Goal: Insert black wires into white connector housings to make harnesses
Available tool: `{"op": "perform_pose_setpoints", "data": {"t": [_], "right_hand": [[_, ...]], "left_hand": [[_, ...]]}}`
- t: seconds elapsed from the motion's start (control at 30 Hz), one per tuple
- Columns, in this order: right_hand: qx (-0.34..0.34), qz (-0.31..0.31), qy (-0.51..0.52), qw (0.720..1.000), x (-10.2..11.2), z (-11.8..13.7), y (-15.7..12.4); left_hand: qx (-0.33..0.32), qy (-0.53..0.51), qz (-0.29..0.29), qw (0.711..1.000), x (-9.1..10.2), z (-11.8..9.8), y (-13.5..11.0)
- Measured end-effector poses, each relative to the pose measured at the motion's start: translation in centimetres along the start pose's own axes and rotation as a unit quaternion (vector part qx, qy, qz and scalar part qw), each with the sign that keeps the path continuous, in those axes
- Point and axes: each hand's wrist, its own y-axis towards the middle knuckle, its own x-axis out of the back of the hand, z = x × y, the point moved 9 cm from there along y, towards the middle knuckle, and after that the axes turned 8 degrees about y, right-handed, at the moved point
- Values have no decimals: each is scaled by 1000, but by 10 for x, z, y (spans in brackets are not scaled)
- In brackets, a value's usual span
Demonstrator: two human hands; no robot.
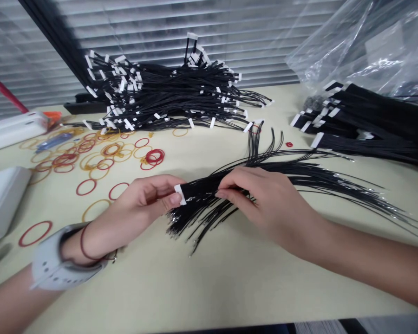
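Observation:
Between thumb and fingers, my left hand [149,197] pinches a small white connector [180,195] at the near end of some black wires. My right hand [257,190] is closed over the loose black wires [310,174], thumb and forefinger pinched on a thin wire whose metal tip points toward the connector. Many of these wires end in bare silver crimp terminals [176,222], fanned out below the connector and off to the right. The palm side of my right hand and part of the wires under it are hidden.
Behind lies a big pile of black cables [174,93] with white connectors. More bundled cables [376,120] are at right by a clear plastic bag [379,51]. Red and yellow rubber bands [155,157] litter the left side, near a white box [5,202]. Window blinds [230,37] stand behind.

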Motion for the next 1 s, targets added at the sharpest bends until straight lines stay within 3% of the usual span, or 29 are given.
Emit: {"op": "perform_pose_setpoints", "data": {"t": [0.5, 1.0], "right_hand": [[-53, 35, 48, 997, -6, -6, 0], [-30, 35, 45, 998, -4, 0, 1]], "left_hand": [[10, 10, -6, 1000, 0, 2, 2], [-4, -30, 12, 999, -3, -1, 0]]}}
